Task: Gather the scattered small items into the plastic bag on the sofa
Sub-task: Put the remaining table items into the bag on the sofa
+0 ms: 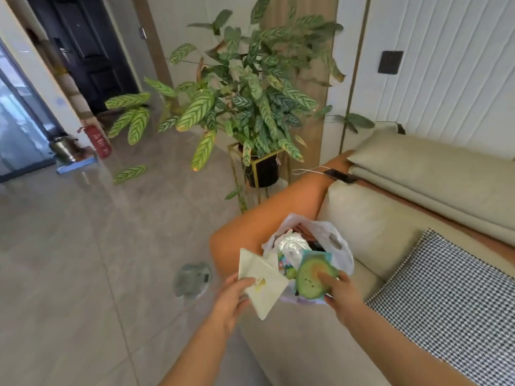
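Both hands are at the mouth of the plastic bag point(338, 247) now, which sits on the sofa point(370, 227) seat, tucked into the corner beside the orange armrest point(259, 215). That corner props the thin bag up, so its opening stays wide and reachable.

The left hand point(232, 295) pinches a pale cream packet point(262, 282) by its lower edge, thumb on top, fingers underneath, holding it tilted with a corner aimed at the opening. It looks ready to slide in point first, which suits a flat, floppy thing.

The right hand point(341, 292) grips a round green avocado-faced item point(313, 278), thumb pressed on its front, fingers curled behind. It sits right over the near rim of the bag, and the hand may also be steadying that rim, though I cannot tell for certain.

Inside, the bag is already well stocked: a crinkled silver foil pouch point(291, 245), a teal card point(317, 256) behind the avocado piece, and a small colourful printed packet point(284, 263). By my reckoning the gathering is far along, with these two held pieces the last in view to go in.

The risk is crowding: the opening is nearly full, so the packet could catch on the foil and slip to the floor point(83, 246).
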